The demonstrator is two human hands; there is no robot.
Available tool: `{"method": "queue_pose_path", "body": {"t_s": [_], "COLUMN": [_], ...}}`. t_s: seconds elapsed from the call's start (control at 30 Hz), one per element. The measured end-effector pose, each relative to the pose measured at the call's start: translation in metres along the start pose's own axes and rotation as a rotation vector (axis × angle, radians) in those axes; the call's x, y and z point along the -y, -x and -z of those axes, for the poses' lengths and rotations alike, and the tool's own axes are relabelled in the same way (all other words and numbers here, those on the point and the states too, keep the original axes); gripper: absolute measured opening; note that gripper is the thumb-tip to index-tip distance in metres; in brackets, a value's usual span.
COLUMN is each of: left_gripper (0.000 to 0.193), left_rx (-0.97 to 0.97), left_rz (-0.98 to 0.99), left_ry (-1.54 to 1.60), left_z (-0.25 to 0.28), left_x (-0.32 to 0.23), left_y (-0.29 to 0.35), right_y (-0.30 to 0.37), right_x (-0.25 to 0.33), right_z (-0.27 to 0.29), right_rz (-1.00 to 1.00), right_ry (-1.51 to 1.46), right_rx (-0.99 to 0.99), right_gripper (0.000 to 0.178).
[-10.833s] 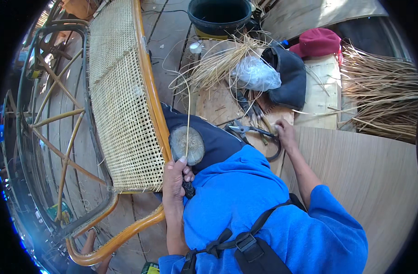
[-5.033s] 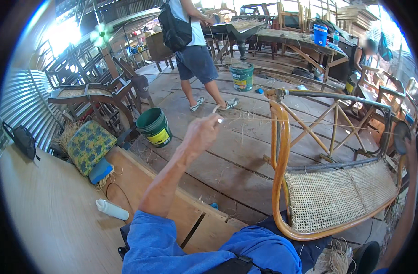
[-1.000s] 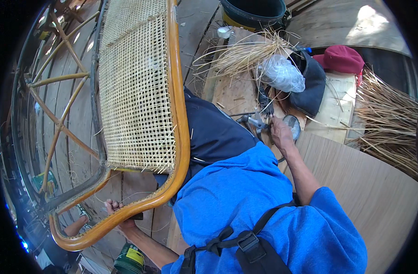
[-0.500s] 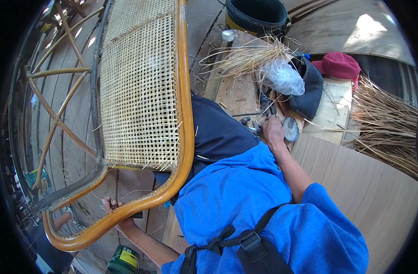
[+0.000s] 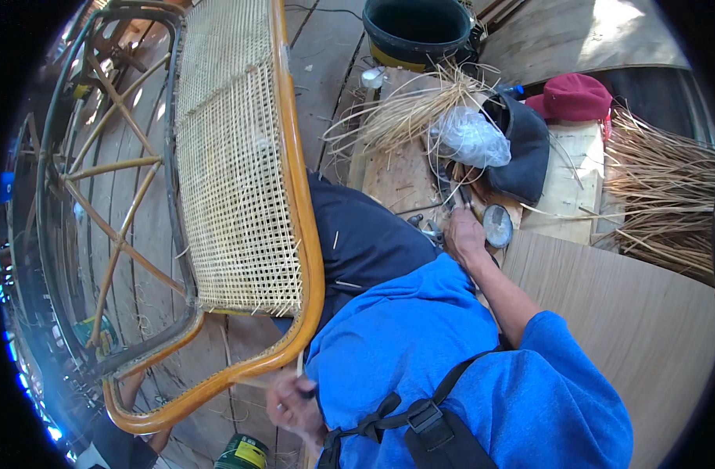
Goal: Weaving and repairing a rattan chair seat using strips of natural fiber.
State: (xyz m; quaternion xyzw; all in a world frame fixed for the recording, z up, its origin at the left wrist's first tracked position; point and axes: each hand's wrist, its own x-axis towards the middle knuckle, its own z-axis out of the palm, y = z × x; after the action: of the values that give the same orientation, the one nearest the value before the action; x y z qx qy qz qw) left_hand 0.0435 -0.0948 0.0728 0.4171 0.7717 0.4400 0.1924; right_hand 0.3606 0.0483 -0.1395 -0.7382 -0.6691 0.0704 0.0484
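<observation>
The honey-brown, round-cornered wooden chair with pale woven cane (image 5: 240,184) was at your left, beside your leg, over a grey plank floor (image 5: 326,86). Ahead stood a round black bucket (image 5: 414,47); a thick bundle of loose tan cane (image 5: 662,195) lay at far right. The chair's weave was open-meshed, short ends sticking out along its near edge. Your left grip (image 5: 291,400) was blurred near the chair, your right grip (image 5: 464,234) among metal tools (image 5: 429,229); I could not tell whether either was closed.

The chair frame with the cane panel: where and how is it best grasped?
Probably by the curved orange rail low in the view, approached from outside its bend: it looks rounded, and the open gap within leaves room to encircle it; higher up, the cane panel fills that space.
</observation>
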Motion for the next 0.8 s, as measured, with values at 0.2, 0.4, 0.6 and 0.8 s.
{"method": "queue_pose_path", "body": {"t_s": [0.2, 0.4, 0.6, 0.8], "left_gripper": [0.017, 0.028, 0.026, 0.025], "left_rx": [0.719, 1.045, 1.053, 1.074], "left_rz": [0.052, -0.192, -0.414, -0.202], "left_ry": [0.341, 0.281, -0.09, -0.134], "left_z": [-0.149, -0.334, -0.407, -0.376], "left_x": [-0.095, -0.139, -0.103, -0.07], "left_y": [-0.095, -0.104, -0.099, -0.102], "right_y": [0.003, 0.01, -0.021, -0.095], "right_x": [-0.026, -0.029, -0.045, -0.066], "right_z": [0.027, 0.078, 0.123, 0.148], "right_rz": [-0.179, -0.605, -0.713, -0.488], "right_ry": [-0.343, -1.35, -1.634, -1.648], "right_rx": [0.101, 0.395, 0.178, -0.243], "right_gripper": [0.016, 0.011, 0.017, 0.019]}}
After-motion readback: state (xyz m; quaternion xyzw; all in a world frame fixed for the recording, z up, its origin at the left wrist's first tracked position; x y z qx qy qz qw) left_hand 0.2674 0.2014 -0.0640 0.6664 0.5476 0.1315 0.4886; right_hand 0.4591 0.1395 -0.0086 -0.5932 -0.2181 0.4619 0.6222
